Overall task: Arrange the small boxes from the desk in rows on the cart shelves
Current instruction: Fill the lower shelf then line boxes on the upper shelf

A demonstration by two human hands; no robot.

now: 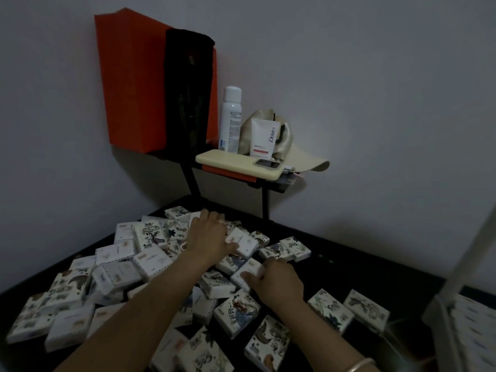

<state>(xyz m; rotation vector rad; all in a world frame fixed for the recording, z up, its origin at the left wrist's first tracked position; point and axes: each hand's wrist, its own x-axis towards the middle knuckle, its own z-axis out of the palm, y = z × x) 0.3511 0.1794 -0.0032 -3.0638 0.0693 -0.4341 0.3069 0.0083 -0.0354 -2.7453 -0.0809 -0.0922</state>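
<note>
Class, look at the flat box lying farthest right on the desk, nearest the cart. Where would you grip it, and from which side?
Grip the box across its two long edges, coming straight down from above. It lies flat, printed face up, so only the thin edges offer opposing surfaces. Bare desk shows along its far edge, and a narrow gap seems to part it from its neighbour.

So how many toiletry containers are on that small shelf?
2: a white spray can stands right of the black bag, and a Dove tube stands just right of it, against the cap. Others may be hidden behind the bag.
</note>
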